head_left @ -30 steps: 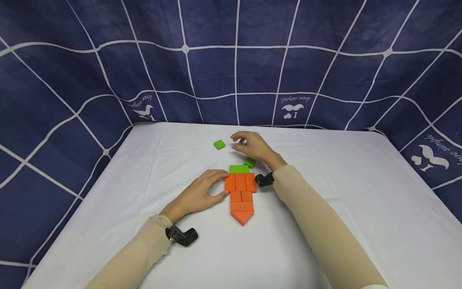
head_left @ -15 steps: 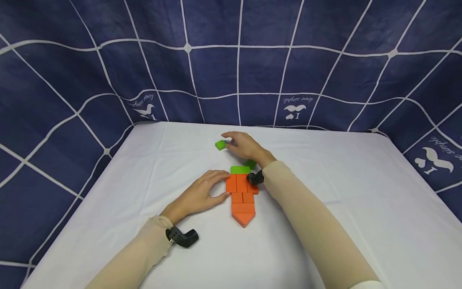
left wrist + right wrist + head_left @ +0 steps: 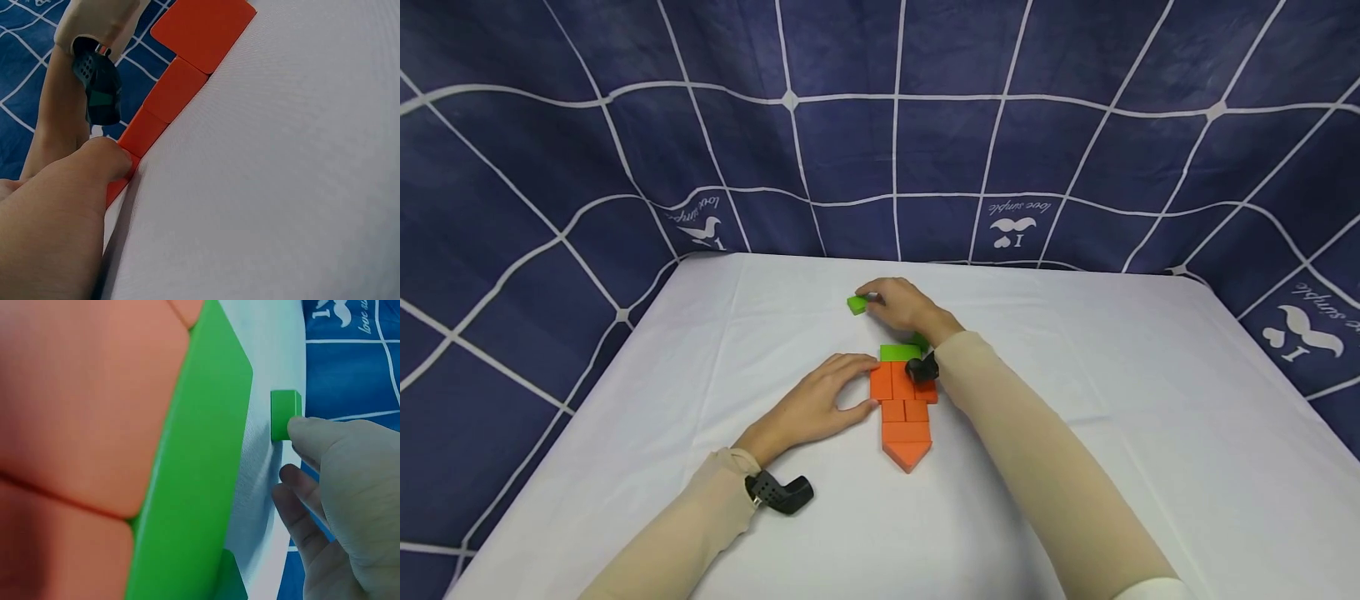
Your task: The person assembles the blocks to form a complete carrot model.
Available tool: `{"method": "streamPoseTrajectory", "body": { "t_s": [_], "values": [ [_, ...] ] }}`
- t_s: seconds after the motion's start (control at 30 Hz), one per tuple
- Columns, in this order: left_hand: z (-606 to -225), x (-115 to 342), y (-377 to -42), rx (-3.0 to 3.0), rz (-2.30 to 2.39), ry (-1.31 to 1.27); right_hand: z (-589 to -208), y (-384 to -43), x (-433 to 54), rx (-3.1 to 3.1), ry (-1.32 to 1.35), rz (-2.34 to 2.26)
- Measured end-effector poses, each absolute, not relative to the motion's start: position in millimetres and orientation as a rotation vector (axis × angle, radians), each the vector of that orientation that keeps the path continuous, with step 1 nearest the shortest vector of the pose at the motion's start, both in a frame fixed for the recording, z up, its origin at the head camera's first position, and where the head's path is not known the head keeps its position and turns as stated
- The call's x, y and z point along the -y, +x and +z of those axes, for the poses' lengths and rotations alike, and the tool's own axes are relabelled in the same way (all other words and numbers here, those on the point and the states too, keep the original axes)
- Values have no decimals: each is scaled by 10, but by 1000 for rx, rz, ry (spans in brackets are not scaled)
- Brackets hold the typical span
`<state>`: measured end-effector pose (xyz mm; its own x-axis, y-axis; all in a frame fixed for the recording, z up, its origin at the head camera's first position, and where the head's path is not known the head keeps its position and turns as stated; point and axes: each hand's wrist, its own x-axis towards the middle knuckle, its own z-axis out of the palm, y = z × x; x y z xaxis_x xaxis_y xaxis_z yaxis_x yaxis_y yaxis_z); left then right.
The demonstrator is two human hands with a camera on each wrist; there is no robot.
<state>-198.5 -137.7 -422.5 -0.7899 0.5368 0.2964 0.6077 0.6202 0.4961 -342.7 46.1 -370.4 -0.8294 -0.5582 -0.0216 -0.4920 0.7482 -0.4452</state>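
Orange blocks [image 3: 881, 382] lie joined in a flat figure, with a wedge [image 3: 907, 454] pointing at the near end. My left hand [image 3: 808, 404] rests at the figure's left side, fingertips and thumb touching its edge; the left wrist view shows the thumb [image 3: 115, 159] against the orange blocks. A long green block [image 3: 893, 353] adjoins the figure's far end. Beyond it, my right hand [image 3: 901, 304] pinches a small green block [image 3: 857, 306]. In the right wrist view the thumb covers one corner of that block [image 3: 283, 412]; the index fingertip is mostly hidden there.
Another green block [image 3: 921, 341] sits beside the long one, partly covered by my right wrist. A black wrist camera [image 3: 922, 367] hangs over the figure's right side. White cloth [image 3: 1037, 517] covers the table; a blue gridded curtain [image 3: 842, 150] stands behind.
My right hand has moved left to the small green block and now pinches it; the block has shifted slightly nearer. The left hand stays at the orange blocks.
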Motion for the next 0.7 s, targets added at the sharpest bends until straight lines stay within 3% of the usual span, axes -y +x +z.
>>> {"method": "streamPoseTrajectory", "body": {
  "t_s": [0.7],
  "values": [
    [-4205,1374,-1976,2750,-900,-952,-3623,-3343,-529,-2730,-798,-662]
  ]
}}
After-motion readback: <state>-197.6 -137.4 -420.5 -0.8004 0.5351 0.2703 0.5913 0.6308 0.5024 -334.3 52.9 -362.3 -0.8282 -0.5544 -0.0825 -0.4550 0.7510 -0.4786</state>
